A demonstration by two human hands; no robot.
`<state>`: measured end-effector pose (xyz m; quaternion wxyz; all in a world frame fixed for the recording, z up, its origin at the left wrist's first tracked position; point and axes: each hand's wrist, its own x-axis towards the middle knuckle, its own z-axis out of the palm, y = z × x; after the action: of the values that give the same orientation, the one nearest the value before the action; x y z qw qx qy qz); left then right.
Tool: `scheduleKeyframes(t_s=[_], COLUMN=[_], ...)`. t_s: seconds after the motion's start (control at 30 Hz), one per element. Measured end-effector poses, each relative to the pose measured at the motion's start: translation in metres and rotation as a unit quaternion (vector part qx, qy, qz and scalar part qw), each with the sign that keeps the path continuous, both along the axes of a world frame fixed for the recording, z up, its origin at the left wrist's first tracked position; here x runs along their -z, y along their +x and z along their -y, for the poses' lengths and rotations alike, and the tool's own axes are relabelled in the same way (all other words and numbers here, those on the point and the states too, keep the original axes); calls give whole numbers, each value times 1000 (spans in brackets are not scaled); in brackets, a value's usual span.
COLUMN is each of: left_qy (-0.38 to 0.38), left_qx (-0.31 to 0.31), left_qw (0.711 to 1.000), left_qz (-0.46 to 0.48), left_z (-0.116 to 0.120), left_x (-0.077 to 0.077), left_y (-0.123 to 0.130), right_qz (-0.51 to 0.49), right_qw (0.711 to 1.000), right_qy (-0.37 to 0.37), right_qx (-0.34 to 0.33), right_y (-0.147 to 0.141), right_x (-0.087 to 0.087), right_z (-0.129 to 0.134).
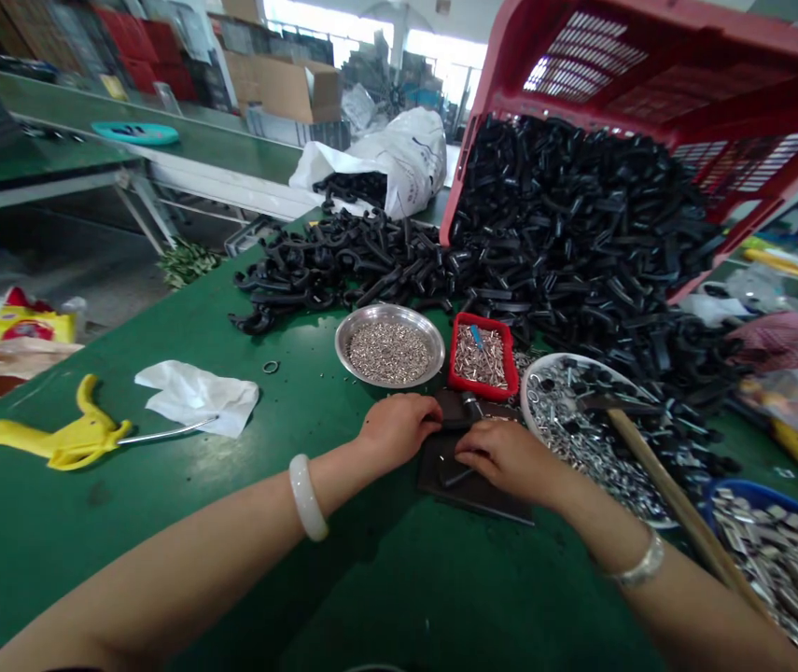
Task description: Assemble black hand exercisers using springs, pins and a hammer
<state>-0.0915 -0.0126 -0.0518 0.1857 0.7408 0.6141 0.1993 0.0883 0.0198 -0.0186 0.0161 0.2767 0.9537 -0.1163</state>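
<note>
Closely framed, the head view shows the left hand [399, 431] and right hand [503, 457] curled and pressed together over a dark metal jig [472, 481] on a green workbench [161, 523], steadying it; any pinch is hidden. Just beyond lie a steel bowl [389, 345] of tiny rivets and a red tray [483, 357]. A wooden-handled hammer [679, 504] lies at right.

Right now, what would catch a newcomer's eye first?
A heap of black parts spills from a tipped red crate at upper right. A steel dish of tiny silver pieces sits above the left hand and right hand, and a yellow air gun lies left on the green bench.
</note>
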Motion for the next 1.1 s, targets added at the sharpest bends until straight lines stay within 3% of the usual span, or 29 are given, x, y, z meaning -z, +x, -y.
scheduleKeyframes(t_s=[0.13, 0.23, 0.43, 0.8, 1.1], left_qy=[-15, -27, -32, -29, -1], left_qx=[-19, -31, -33, -36, -24], left_qw=[1000, 999, 998, 999, 999], left_qz=[12, 28, 40, -3, -23], left_z=[1, 1, 2, 4, 4], left_x=[1, 2, 3, -5, -5], left_y=[-1, -4, -7, -3, 0], right_qz=[67, 125, 110, 143, 104], right_qw=[997, 990, 987, 984, 989], right_qy=[29, 40, 25, 24, -11], right_qx=[13, 59, 116, 107, 102], right_y=[-20, -35, -37, -37, -23], right_x=[-6, -9, -1, -5, -2], right_z=[2, 4, 6, 16, 11])
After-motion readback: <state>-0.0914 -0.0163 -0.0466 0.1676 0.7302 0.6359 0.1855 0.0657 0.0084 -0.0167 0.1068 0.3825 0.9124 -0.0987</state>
